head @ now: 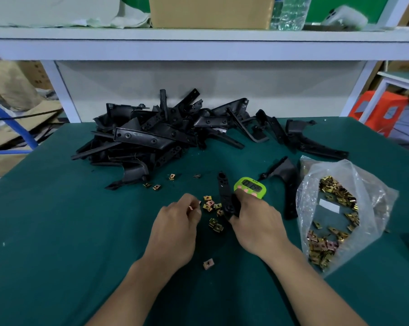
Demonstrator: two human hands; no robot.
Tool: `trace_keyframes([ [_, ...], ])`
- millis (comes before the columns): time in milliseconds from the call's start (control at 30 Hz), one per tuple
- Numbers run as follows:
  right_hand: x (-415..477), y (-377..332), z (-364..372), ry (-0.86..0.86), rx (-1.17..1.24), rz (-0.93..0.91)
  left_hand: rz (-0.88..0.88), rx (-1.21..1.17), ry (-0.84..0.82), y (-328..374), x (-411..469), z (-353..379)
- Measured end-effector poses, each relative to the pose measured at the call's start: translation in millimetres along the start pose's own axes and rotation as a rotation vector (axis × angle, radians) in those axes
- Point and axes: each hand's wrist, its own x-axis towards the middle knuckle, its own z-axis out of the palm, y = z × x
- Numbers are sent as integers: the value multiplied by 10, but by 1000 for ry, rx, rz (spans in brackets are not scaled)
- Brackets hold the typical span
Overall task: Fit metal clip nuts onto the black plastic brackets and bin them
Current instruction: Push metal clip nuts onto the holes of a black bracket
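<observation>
My right hand (255,222) grips a long black plastic bracket (223,191) that stands nearly upright over the green mat. Just left of it, my left hand (175,229) pinches a small metal clip nut (191,207) between its fingertips. Several loose brass-coloured clip nuts (213,214) lie between the two hands, and one more clip nut (208,264) sits near my left wrist. A big heap of black brackets (151,135) fills the back of the mat. A clear plastic bag (335,217) at the right holds many more clip nuts.
A green digital timer (251,186) stands just behind my right hand. Single brackets (286,182) lie beside the bag and at the back right (314,140). A few stray nuts (156,187) lie in front of the heap. A white shelf (198,43) overhangs the back edge.
</observation>
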Motion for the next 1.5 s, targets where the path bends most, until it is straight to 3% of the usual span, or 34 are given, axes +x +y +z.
trace_keyframes([
  [133,10,27,-22,-5,-2,-6,64,160,184,53,1,13],
  [267,-6,32,-37,-2,-17,-28,60,116,165,57,14,-79],
  [333,-8,16,-46,13,-24,-27,110,4,-51,82,-7,-186],
  [433,-17,1,-56,22,-21,-14,110,-78,-545,139,-72,-336],
  [500,-29,8,-62,18,-12,-12,127,7,-640,115,-83,-369],
  [600,-34,12,-65,14,6,-3,99,4,-554,89,-59,-344],
  [733,-21,9,-63,7,24,1,94,77,-192,-2,-51,-209],
  [833,-28,8,-81,-7,47,18,37,59,-100,-5,-68,-125],
  [1000,-62,-23,-141,0,41,11,101,181,49,5,-89,-45],
  [1233,-189,-75,-223,15,-58,-102,83,83,163,8,-114,-74],
  [1433,-428,-172,-294,-34,-122,-26,115,64,140,102,-170,-50],
  [1500,-555,-153,-425,-20,-39,-35,139,61,98,115,-201,-33],
])
